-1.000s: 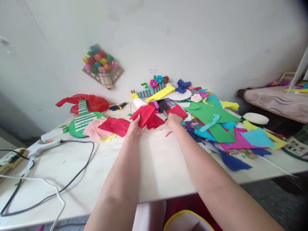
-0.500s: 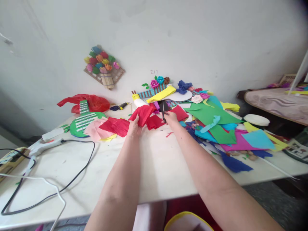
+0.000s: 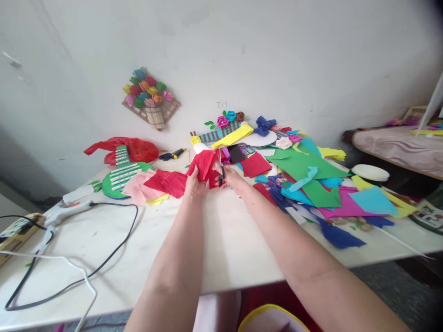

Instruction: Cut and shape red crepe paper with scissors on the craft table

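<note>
Over the cream, flat worktop (image 3: 231, 244), the left hand (image 3: 195, 183) clamps its fingers on a red crepe-paper sheet (image 3: 201, 166); the right hand (image 3: 232, 179) wraps its fingers round black-handled scissors (image 3: 222, 174) by the sheet's right edge. Trimming seems in hand; the next cut likely calls for steady paper.

On the wall (image 3: 284, 60), I saw a bouquet of coloured flowers (image 3: 147, 92) mounted on a slatted lattice, with the number 217 (image 3: 222, 104) written to its right. At the left of the table (image 3: 235, 249), a red plastic bag (image 3: 140, 148) lay behind a green guitar-shaped piece (image 3: 114, 183) crossed by white strips. Nearer my camera, a white glue gun (image 3: 71, 212) trailed a black cable (image 3: 119, 247). Over on the right, I made out a light-blue sheet (image 3: 374, 199) overlapping a magenta sheet (image 3: 341, 204), near a large green sheet (image 3: 309, 162).
</note>
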Available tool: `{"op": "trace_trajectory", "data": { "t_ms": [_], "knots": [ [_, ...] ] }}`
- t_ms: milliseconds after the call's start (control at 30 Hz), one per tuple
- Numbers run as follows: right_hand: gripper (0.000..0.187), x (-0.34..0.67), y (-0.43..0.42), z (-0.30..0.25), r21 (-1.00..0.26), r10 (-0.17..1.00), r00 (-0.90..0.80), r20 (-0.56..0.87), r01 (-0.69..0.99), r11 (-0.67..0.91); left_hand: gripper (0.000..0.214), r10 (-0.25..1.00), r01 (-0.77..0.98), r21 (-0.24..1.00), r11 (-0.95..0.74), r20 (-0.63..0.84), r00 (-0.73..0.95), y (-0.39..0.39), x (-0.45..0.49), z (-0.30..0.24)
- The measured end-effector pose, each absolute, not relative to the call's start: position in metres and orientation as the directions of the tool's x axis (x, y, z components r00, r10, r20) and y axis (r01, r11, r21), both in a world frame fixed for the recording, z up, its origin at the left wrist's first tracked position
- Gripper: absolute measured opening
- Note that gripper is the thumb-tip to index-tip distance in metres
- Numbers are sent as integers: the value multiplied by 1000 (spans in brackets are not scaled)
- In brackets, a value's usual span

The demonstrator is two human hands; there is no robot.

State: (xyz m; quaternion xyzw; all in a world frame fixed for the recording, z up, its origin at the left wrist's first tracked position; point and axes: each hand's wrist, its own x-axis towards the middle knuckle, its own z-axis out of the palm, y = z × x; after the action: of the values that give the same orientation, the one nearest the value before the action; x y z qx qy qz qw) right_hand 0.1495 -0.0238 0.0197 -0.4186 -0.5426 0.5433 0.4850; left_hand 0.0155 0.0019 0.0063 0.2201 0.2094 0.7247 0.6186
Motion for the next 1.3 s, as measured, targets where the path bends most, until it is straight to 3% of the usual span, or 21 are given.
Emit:
{"op": "trace_trajectory", "data": {
  "t_ms": [433,700,1067,1300],
  "knots": [
    [42,132,-24,9,-982,981,-46,191,-13,190,15,995,-802,588,-100,51,-87,0,20,6],
    [41,130,-14,-2,-967,966,-59,252,-42,250,17,996,-807,585,-75,75,-38,1,22,3],
    [33,130,-19,6,-971,978,-14,209,-122,206,24,998,-777,629,-12,54,29,-1,22,5],
    [40,129,-16,5,-959,975,-28,222,-189,213,23,995,-787,617,0,77,60,1,21,2]
  ]
}}
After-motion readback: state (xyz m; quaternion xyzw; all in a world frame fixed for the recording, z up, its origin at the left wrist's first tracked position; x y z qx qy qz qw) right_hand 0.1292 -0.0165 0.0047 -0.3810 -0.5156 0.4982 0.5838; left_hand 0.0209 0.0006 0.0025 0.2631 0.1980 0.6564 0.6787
